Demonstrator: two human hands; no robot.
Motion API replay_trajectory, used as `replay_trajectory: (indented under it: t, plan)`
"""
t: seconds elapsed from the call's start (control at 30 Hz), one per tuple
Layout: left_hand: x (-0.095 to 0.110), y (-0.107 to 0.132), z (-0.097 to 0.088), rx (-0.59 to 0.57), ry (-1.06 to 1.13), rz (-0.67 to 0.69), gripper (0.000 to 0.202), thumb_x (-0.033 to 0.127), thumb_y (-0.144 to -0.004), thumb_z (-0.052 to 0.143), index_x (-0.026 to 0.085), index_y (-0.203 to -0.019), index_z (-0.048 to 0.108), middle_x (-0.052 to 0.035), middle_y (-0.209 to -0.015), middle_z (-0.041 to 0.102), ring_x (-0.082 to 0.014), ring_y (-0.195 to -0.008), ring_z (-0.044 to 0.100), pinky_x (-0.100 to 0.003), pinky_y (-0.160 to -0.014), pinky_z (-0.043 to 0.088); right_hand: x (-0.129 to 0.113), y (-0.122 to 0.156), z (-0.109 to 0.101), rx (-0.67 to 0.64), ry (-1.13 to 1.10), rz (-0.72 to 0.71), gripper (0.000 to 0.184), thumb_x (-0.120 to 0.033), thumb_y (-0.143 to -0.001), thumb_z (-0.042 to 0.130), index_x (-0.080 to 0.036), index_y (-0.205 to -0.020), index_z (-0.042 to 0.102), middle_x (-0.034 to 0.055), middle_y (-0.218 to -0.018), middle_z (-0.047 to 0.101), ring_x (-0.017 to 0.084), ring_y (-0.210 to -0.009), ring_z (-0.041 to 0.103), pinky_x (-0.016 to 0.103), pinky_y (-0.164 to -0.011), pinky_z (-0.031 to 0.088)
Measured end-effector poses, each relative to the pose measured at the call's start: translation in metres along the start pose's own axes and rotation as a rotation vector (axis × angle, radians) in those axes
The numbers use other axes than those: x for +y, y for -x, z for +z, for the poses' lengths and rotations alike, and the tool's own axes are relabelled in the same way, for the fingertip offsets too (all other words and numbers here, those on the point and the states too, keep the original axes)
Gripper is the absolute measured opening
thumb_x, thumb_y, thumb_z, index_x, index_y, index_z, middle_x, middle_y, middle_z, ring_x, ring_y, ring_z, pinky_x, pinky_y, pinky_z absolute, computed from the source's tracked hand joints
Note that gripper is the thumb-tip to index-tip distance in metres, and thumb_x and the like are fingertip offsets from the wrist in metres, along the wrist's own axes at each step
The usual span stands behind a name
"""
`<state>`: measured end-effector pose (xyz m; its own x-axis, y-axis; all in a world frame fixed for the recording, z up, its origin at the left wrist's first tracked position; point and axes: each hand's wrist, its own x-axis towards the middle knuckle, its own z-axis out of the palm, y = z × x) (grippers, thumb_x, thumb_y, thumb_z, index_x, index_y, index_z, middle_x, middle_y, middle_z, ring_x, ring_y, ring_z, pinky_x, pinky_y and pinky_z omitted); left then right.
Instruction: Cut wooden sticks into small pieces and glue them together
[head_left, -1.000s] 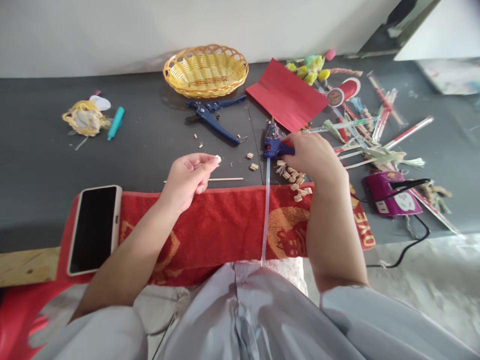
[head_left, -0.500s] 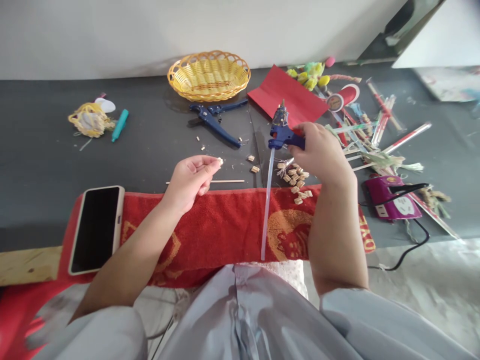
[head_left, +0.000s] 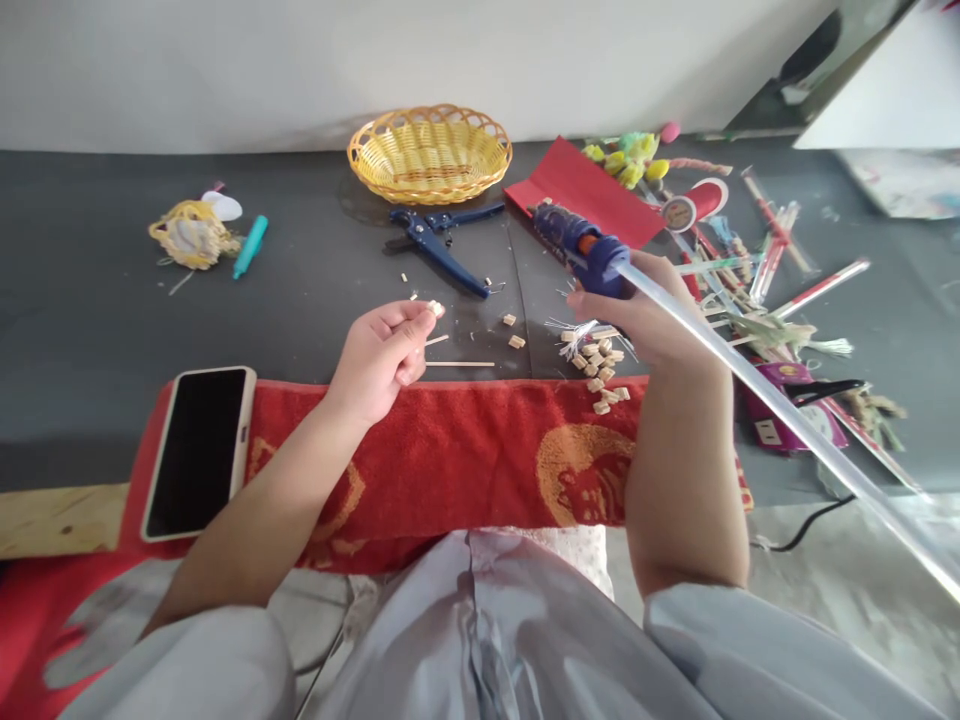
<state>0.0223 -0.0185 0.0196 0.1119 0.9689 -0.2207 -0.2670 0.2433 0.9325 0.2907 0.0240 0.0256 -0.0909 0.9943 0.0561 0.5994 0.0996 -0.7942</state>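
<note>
My right hand (head_left: 645, 315) is closed around a blue glue gun (head_left: 581, 245), held above the dark table (head_left: 97, 320) with its nozzle pointing up and left. A long clear glue stick (head_left: 780, 415) juts from its back toward the lower right. My left hand (head_left: 379, 350) pinches a small wooden piece (head_left: 435, 308) between thumb and fingers. A pile of several small wooden pieces (head_left: 600, 365) lies under my right hand, near a thin wooden stick (head_left: 459, 363). Both forearms cross a red towel (head_left: 465, 460).
A phone (head_left: 196, 450) lies on the towel's left end. A yellow wicker basket (head_left: 429, 153), blue pliers (head_left: 435, 238) and red paper (head_left: 581, 190) sit at the back. Wrapped sticks (head_left: 780, 270) and a purple power strip (head_left: 787, 415) crowd the right. A yellow bundle (head_left: 193, 232) and teal marker (head_left: 250, 246) lie left.
My right hand lifted the glue gun off the table and swung it round, so the glue stick now points to the lower right. My left hand barely moved.
</note>
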Motion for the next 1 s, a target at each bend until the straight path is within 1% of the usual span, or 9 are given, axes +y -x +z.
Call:
replay_trajectory:
  t: [0.1, 0.17, 0.23, 0.33, 0.4, 0.53, 0.67, 0.8, 1.0]
  plan:
    - [0.000, 0.001, 0.000, 0.026, -0.010, 0.052, 0.027, 0.037, -0.068, 0.077, 0.017, -0.079, 0.063, 0.0110, -0.040, 0.039, -0.0017, -0.033, 0.029, -0.019, -0.036, 0.017, -0.004, 0.000, 0.006, -0.012, -0.221, 0.070, 0.028, -0.044, -0.069, 0.072, -0.023, -0.086, 0.064, -0.0006, -0.065, 0.057, 0.017, -0.061, 0.055, 0.035, -0.062, 0.049]
    - [0.000, 0.002, 0.001, 0.036, -0.010, 0.066, 0.029, 0.039, -0.066, 0.078, 0.018, -0.078, 0.062, 0.0111, -0.040, 0.039, -0.0018, -0.032, 0.029, -0.019, -0.036, 0.017, -0.011, 0.002, 0.010, -0.055, -0.358, 0.031, 0.026, -0.045, -0.071, 0.071, -0.023, -0.083, 0.064, -0.0018, -0.065, 0.054, 0.014, -0.059, 0.052, 0.033, -0.063, 0.049]
    - [0.000, 0.002, 0.001, 0.041, -0.012, 0.067, 0.032, 0.040, -0.063, 0.080, 0.019, -0.076, 0.060, 0.0112, -0.040, 0.040, -0.0015, -0.032, 0.029, -0.019, -0.035, 0.017, -0.016, 0.004, 0.015, -0.158, -0.496, -0.020, 0.025, -0.047, -0.076, 0.069, -0.023, -0.077, 0.063, -0.0029, -0.062, 0.050, 0.012, -0.056, 0.049, 0.032, -0.060, 0.049]
    - [0.002, 0.003, 0.002, 0.031, 0.003, 0.058, 0.034, 0.041, -0.061, 0.081, 0.020, -0.075, 0.059, 0.0117, -0.041, 0.039, -0.0011, -0.032, 0.028, -0.019, -0.035, 0.017, -0.022, 0.008, 0.024, -0.296, -0.615, -0.078, 0.031, -0.051, -0.082, 0.062, -0.022, -0.071, 0.060, -0.0031, -0.059, 0.047, 0.011, -0.053, 0.047, 0.032, -0.059, 0.050]
    - [0.004, 0.003, 0.002, 0.022, 0.034, 0.025, 0.032, 0.041, -0.064, 0.080, 0.020, -0.075, 0.058, 0.0121, -0.041, 0.036, -0.0009, -0.032, 0.026, -0.018, -0.035, 0.016, -0.024, 0.009, 0.029, -0.325, -0.645, -0.088, 0.033, -0.054, -0.082, 0.060, -0.023, -0.071, 0.061, -0.0030, -0.059, 0.048, 0.011, -0.051, 0.047, 0.033, -0.059, 0.051]
    - [0.009, 0.004, 0.001, 0.016, 0.123, -0.055, 0.023, 0.037, -0.076, 0.072, 0.019, -0.076, 0.059, 0.0118, -0.043, 0.030, 0.0000, -0.032, 0.021, -0.018, -0.035, 0.017, -0.027, 0.011, 0.035, -0.304, -0.631, -0.060, 0.035, -0.058, -0.082, 0.057, -0.024, -0.076, 0.064, -0.0034, -0.055, 0.049, 0.011, -0.048, 0.051, 0.030, -0.053, 0.049]
    - [0.010, 0.002, 0.000, 0.053, 0.130, -0.097, 0.020, 0.037, -0.082, 0.066, 0.018, -0.078, 0.061, 0.0113, -0.045, 0.028, -0.0002, -0.033, 0.018, -0.019, -0.035, 0.019, -0.028, 0.014, 0.035, -0.348, -0.624, -0.075, 0.033, -0.055, -0.084, 0.055, -0.024, -0.077, 0.066, -0.0034, -0.054, 0.051, 0.012, -0.047, 0.055, 0.028, -0.049, 0.046]
    - [0.009, 0.001, 0.000, 0.086, 0.105, -0.104, 0.022, 0.040, -0.085, 0.064, 0.018, -0.080, 0.064, 0.0111, -0.044, 0.026, -0.0002, -0.032, 0.018, -0.019, -0.035, 0.019, -0.029, 0.015, 0.035, -0.395, -0.593, -0.020, 0.037, -0.060, -0.081, 0.056, -0.024, -0.073, 0.065, -0.0014, -0.057, 0.057, 0.013, -0.050, 0.057, 0.029, -0.051, 0.047]
    - [0.008, 0.001, 0.000, 0.093, 0.092, -0.107, 0.021, 0.038, -0.085, 0.063, 0.018, -0.079, 0.065, 0.0109, -0.044, 0.027, -0.0002, -0.032, 0.018, -0.019, -0.035, 0.019, -0.029, 0.015, 0.036, -0.417, -0.552, 0.065, 0.043, -0.067, -0.075, 0.057, -0.024, -0.070, 0.063, -0.0002, -0.057, 0.058, 0.014, -0.051, 0.058, 0.033, -0.054, 0.051]
